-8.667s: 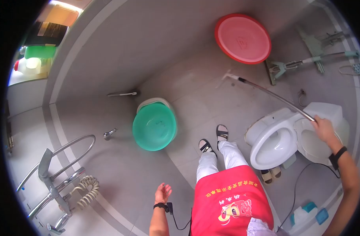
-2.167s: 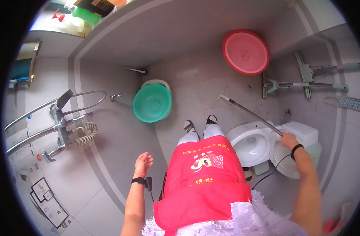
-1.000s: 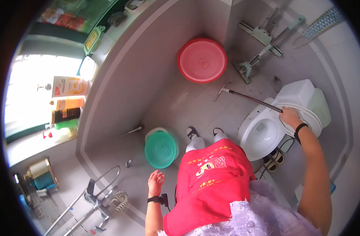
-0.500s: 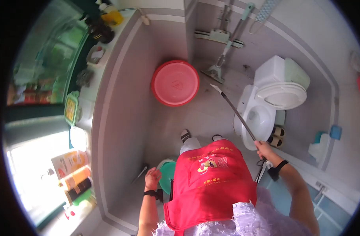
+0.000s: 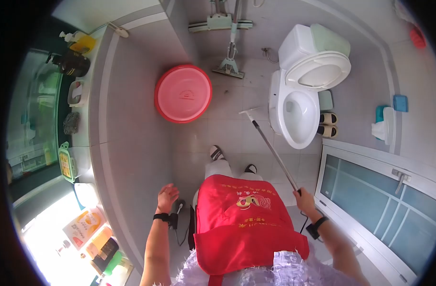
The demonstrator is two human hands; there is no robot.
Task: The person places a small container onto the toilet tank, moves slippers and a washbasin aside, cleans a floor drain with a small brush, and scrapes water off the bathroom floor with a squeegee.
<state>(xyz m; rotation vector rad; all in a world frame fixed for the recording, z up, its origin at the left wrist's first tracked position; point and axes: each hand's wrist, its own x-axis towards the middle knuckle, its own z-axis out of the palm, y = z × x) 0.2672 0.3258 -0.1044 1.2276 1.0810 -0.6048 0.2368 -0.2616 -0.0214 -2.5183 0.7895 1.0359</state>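
Note:
My right hand (image 5: 304, 202) is wrapped around the upper end of a long-handled squeegee (image 5: 276, 156). Its white T-shaped head points away from me, near the floor to the left of the toilet bowl (image 5: 300, 117). My left hand (image 5: 167, 197) hangs in the air by the left wall, its fingers loosely bent and apart, holding nothing. Just beyond it, low at the wall, is a white-headed object with a grey hose (image 5: 181, 206). A red apron (image 5: 244, 205) covers my front, and my sandalled feet stand on the tiles.
A round red basin (image 5: 184, 94) leans in the far left corner. A sponge mop (image 5: 228, 66) and a wide mop (image 5: 220, 23) stand at the back wall. Slippers (image 5: 328, 125) lie beside the toilet. A glass-panelled door (image 5: 370, 200) is at right; bottles (image 5: 72, 63) line the left ledge.
My view has shifted, bringing the door into fuller sight. The squeegee's head now shows side-on, nearer the toilet's base. My left hand has left the green basin's side, and that basin is out of sight.

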